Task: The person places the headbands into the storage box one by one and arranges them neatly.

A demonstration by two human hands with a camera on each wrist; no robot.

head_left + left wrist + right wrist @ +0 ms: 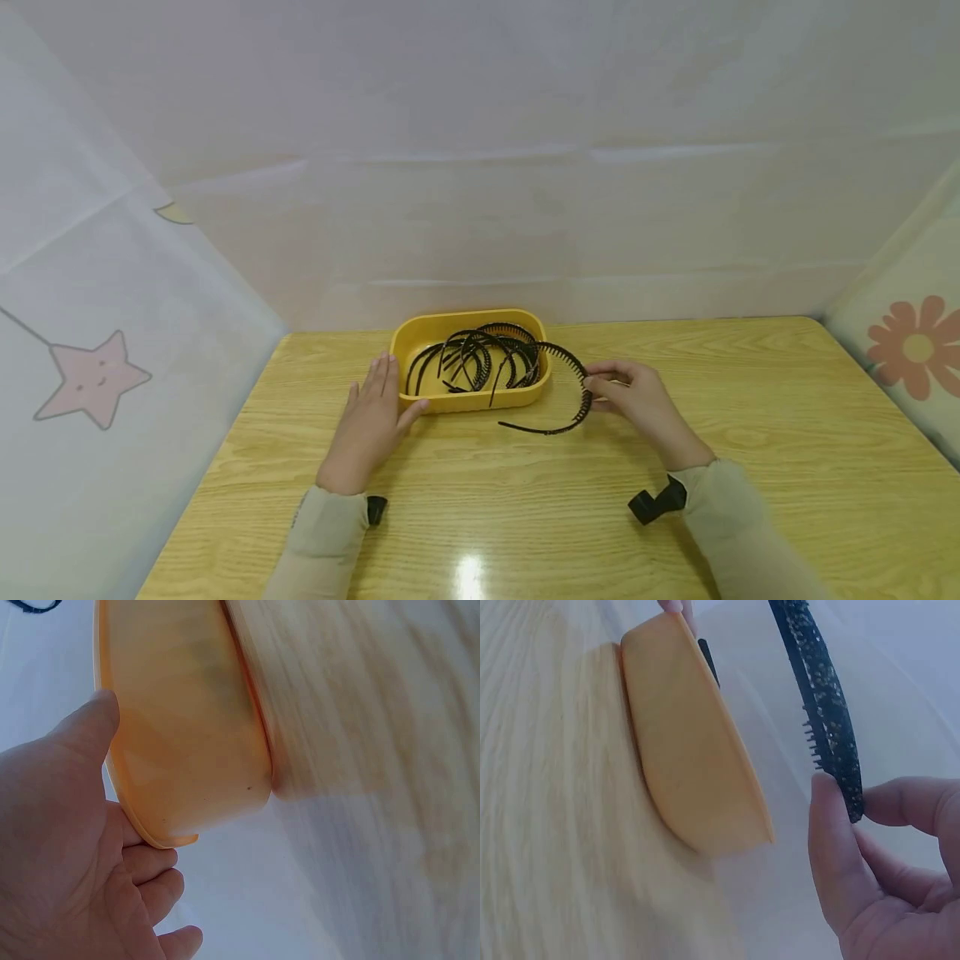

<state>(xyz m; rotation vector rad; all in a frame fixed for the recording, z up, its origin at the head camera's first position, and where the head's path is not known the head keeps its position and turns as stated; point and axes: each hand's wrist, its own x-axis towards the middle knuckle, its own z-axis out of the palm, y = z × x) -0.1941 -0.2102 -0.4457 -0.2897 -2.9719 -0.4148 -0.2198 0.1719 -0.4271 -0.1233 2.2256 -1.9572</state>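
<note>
Several black toothed headbands lie piled in a yellow bin (472,403) at the back of the table. My right hand (633,400) pinches one black headband (582,398) between thumb and fingers by its curved middle. Its two ends point left, and one overlaps the bin's right front rim in the head view. Glittery specks cover its outer face in the right wrist view (832,697). My left hand (367,425) rests on the bin's left end, fingers extended along the rim and thumb against the front wall. In the left wrist view the thumb (97,720) touches the rim.
The wooden table (510,492) backs onto a pale fabric wall (480,217). Side panels carry a pink star (93,379) on the left and an orange flower (918,346) on the right. Black wrist mounts (660,500) stick out from the sleeves.
</note>
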